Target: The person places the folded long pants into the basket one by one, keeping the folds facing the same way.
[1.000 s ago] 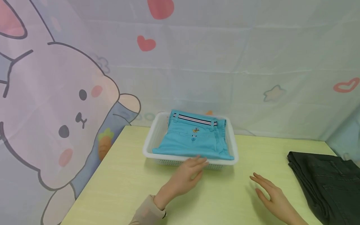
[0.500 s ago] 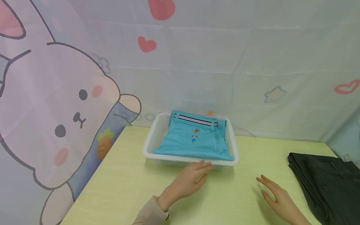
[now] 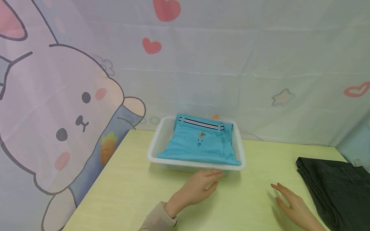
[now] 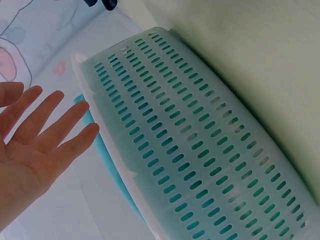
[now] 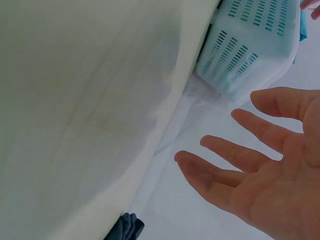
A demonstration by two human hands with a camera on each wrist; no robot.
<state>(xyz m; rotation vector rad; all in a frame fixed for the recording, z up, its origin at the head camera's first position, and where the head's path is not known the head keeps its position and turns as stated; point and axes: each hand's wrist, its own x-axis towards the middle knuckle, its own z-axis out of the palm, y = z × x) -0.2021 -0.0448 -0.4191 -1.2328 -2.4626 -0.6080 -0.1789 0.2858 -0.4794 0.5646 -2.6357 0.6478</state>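
Folded light-blue trousers [image 3: 199,141] with a striped waistband lie in a white perforated plastic basket [image 3: 153,154]. In front of the basket's near rim hovers my left hand [image 3: 198,187], holding nothing. The left wrist view shows its fingers spread and straight, close to the basket wall [image 4: 175,135]; contact cannot be made out. My right hand [image 3: 296,205] hangs over the table, between the basket and a pile of folded dark trousers [image 3: 338,189]. Its fingers [image 5: 225,150] are extended and apart, with nothing in them.
The pale yellow-green table [image 3: 115,189] carries the basket near its back edge and the dark trousers at the right. A printed curtain [image 3: 219,64] with hearts and a cartoon rabbit hangs directly behind.
Both hands have drifted right and slightly toward the near side. My left fingertips have come down off the line of the basket rim. Basket and both garments stay put.
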